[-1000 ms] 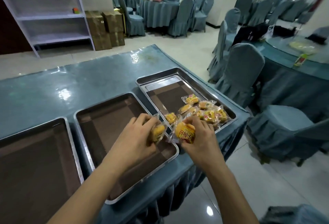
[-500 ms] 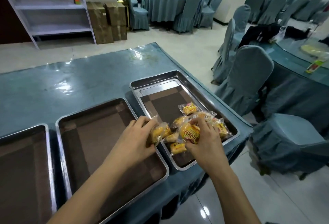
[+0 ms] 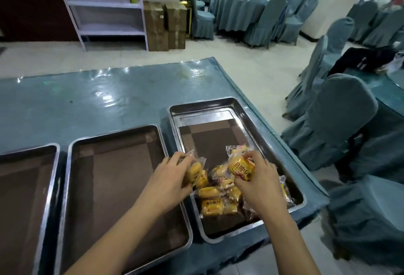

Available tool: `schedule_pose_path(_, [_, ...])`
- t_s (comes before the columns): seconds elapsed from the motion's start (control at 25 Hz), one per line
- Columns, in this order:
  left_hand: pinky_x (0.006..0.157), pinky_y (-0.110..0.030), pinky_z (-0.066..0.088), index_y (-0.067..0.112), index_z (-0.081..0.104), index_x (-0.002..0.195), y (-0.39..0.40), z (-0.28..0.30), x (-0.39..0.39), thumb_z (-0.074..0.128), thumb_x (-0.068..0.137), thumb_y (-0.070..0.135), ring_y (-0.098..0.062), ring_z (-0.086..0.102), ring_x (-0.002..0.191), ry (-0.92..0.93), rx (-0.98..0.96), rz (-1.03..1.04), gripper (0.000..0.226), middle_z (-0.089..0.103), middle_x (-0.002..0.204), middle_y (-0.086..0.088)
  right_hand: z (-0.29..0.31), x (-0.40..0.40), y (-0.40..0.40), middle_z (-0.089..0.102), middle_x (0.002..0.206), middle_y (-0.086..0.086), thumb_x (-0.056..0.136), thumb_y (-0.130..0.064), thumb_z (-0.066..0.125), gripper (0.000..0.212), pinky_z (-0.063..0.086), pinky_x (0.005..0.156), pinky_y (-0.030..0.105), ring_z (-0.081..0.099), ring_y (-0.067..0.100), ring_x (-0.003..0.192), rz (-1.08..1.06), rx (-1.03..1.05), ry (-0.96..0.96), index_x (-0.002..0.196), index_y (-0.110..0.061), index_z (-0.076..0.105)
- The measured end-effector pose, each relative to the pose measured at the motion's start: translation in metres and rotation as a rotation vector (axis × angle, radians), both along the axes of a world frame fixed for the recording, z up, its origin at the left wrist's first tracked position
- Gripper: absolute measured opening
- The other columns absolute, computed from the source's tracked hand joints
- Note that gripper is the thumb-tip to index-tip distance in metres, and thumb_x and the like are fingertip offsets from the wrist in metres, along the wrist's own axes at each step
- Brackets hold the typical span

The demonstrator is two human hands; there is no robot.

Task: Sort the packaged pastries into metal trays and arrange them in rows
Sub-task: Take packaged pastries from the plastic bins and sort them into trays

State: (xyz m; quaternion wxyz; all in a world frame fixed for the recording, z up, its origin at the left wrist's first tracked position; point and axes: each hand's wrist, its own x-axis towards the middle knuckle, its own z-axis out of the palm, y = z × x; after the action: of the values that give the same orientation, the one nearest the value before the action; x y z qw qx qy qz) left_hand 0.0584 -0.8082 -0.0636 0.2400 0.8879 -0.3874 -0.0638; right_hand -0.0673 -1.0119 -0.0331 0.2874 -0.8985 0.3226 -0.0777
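- Three metal trays sit side by side on the blue surface (image 3: pixel 109 99): the left tray (image 3: pixel 57 154) only partly in view, the middle tray (image 3: pixel 72 165) holding nothing but its brown liner, and the right tray (image 3: pixel 238 103), where all the packaged pastries are.
- The pastries lie in a loose heap (image 3: pixel 218 200) at that tray's near end, so I judge it to be the stock being sorted from, with no rows begun yet.
- The left hand (image 3: pixel 170 178) has its grip closed round one wrapped pastry (image 3: pixel 196 173), just above the rim between the middle and right trays, likely bound for the middle tray.
- The right hand (image 3: pixel 258 185) pinches another pack (image 3: pixel 241 168) by its near edge, lifted above the heap with its printed face up.
- Count: two pastries held, one per hand; roughly seven or eight more in the heap, though overlapping wrappers make that uncertain.
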Motion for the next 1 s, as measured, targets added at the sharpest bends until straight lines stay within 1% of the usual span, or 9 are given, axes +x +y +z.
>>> schedule_pose_path(0.08, [0.104, -0.036, 0.044, 0.039, 0.039, 0.140, -0.018, -0.005, -0.001, 0.072, 0.086, 0.034, -0.012, 0.039, 0.121, 0.026, 0.015, 0.040, 0.064, 0.036, 0.142, 0.014, -0.004, 0.007, -0.023, 0.057, 0.110, -0.010, 0.078, -0.045, 0.079, 0.054, 0.047, 0.100, 0.047, 0.047, 0.016, 0.113, 0.027, -0.005, 0.008, 0.116, -0.047, 0.040])
schedule_pose_path(0.2, [0.105, -0.038, 0.043, 0.039, 0.039, 0.137, -0.041, -0.016, -0.003, 0.070, 0.086, 0.033, -0.014, 0.041, 0.120, 0.036, 0.027, 0.096, 0.060, 0.037, 0.141, 0.013, -0.011, 0.016, -0.051, 0.058, 0.104, -0.010, 0.078, -0.041, 0.078, 0.051, 0.047, 0.099, 0.047, 0.050, 0.018, 0.107, 0.062, -0.027, 0.031, 0.114, -0.046, 0.042])
schedule_pose_path(0.36, [0.106, -0.039, 0.040, 0.037, 0.040, 0.136, -0.071, -0.036, -0.005, 0.068, 0.086, 0.030, -0.020, 0.044, 0.125, 0.017, 0.062, 0.183, 0.059, 0.038, 0.143, 0.010, -0.030, 0.025, -0.086, 0.063, 0.107, -0.006, 0.080, -0.045, 0.077, 0.051, 0.046, 0.100, 0.050, 0.054, 0.022, 0.108, 0.092, -0.056, 0.074, 0.117, -0.044, 0.042])
schedule_pose_path(0.44, [0.107, -0.040, 0.036, 0.036, 0.039, 0.138, -0.081, -0.046, -0.007, 0.066, 0.087, 0.028, -0.022, 0.044, 0.127, -0.002, 0.106, 0.235, 0.058, 0.037, 0.144, 0.008, -0.043, 0.029, -0.101, 0.065, 0.109, -0.004, 0.081, -0.051, 0.074, 0.054, 0.046, 0.100, 0.050, 0.055, 0.024, 0.109, 0.104, -0.068, 0.119, 0.123, -0.040, 0.042])
schedule_pose_path(0.6, [0.110, -0.040, 0.031, 0.036, 0.039, 0.140, -0.094, -0.058, -0.012, 0.065, 0.091, 0.028, -0.022, 0.042, 0.130, 0.012, 0.184, 0.312, 0.056, 0.037, 0.146, 0.008, -0.067, 0.037, -0.120, 0.067, 0.113, -0.004, 0.076, -0.063, 0.071, 0.071, 0.051, 0.098, 0.051, 0.062, 0.023, 0.109, 0.120, -0.051, 0.198, 0.134, -0.037, 0.040])
schedule_pose_path(0.68, [0.111, -0.041, 0.030, 0.036, 0.040, 0.141, -0.099, -0.063, -0.015, 0.066, 0.091, 0.027, -0.023, 0.040, 0.132, 0.006, 0.202, 0.337, 0.058, 0.036, 0.148, 0.008, -0.077, 0.042, -0.127, 0.067, 0.111, -0.003, 0.075, -0.064, 0.072, 0.073, 0.052, 0.097, 0.051, 0.063, 0.024, 0.107, 0.141, -0.023, 0.250, 0.135, -0.037, 0.039])
schedule_pose_path(0.76, [0.112, -0.042, 0.030, 0.036, 0.040, 0.142, -0.104, -0.068, -0.017, 0.067, 0.091, 0.026, -0.023, 0.038, 0.132, -0.009, 0.212, 0.362, 0.059, 0.035, 0.150, 0.007, -0.082, 0.045, -0.131, 0.066, 0.112, -0.002, 0.077, -0.063, 0.073, 0.073, 0.050, 0.100, 0.051, 0.062, 0.024, 0.108, 0.163, -0.032, 0.296, 0.135, -0.036, 0.039])
schedule_pose_path(0.88, [0.114, -0.045, 0.027, 0.039, 0.031, 0.148, -0.110, -0.073, -0.017, 0.067, 0.090, 0.028, -0.026, 0.035, 0.137, 0.048, 0.268, 0.347, 0.070, 0.029, 0.157, 0.004, -0.085, 0.047, -0.136, 0.061, 0.125, 0.004, 0.083, -0.061, 0.069, 0.068, 0.044, 0.107, 0.051, 0.056, 0.028, 0.119, 0.189, -0.051, 0.340, 0.137, -0.032, 0.039])
schedule_pose_path(1.0, [0.119, -0.049, 0.021, 0.044, 0.011, 0.155, -0.111, -0.077, -0.016, 0.068, 0.088, 0.037, -0.031, 0.028, 0.145, 0.197, 0.323, 0.275, 0.088, 0.015, 0.166, 0.001, -0.087, 0.047, -0.141, 0.049, 0.139, 0.010, 0.087, -0.064, 0.062, 0.063, 0.035, 0.113, 0.051, 0.045, 0.032, 0.132, 0.239, -0.079, 0.398, 0.137, -0.030, 0.042])
